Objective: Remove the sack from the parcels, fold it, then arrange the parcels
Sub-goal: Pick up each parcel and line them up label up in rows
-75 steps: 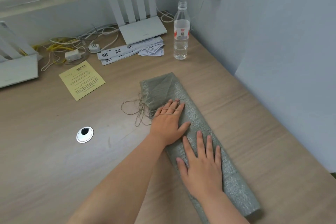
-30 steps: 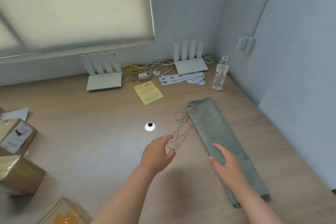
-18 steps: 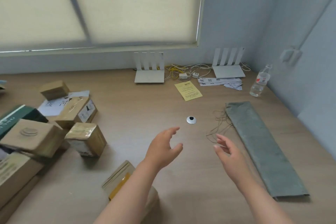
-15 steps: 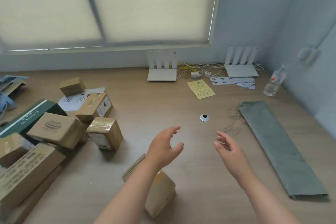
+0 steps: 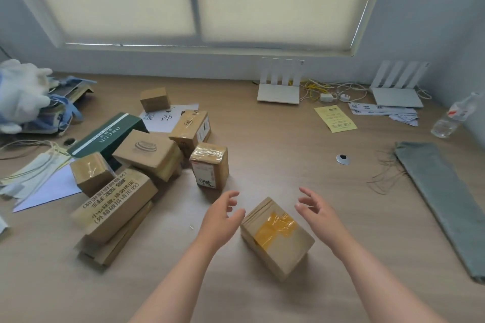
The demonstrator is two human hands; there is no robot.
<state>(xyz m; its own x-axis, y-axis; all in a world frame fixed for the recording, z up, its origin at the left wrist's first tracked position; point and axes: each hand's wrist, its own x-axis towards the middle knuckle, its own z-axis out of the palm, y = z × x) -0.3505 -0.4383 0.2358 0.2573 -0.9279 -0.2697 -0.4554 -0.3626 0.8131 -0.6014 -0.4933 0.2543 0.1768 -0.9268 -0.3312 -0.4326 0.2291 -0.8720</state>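
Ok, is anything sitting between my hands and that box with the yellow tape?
Nothing visible. The left hand and right hand hover open on either side of the yellow-taped box, with nothing in between.

Lone parcel (image 5: 278,238) sits on desk (image 5: 288,139), between fingers (image 5: 232,195) of left hand (image 5: 223,217) and fingers (image 5: 305,193) of right hand (image 5: 319,214). Upright parcel (image 5: 210,165) stands just beyond left fingertips, with parcel heap (image 5: 126,178) farther left. Sack (image 5: 441,196) lies flat well right of right fingers, with strings (image 5: 385,176) between. Grommet (image 5: 343,159) lies beyond right fingers. Router (image 5: 278,92) stands far beyond, at back wall.
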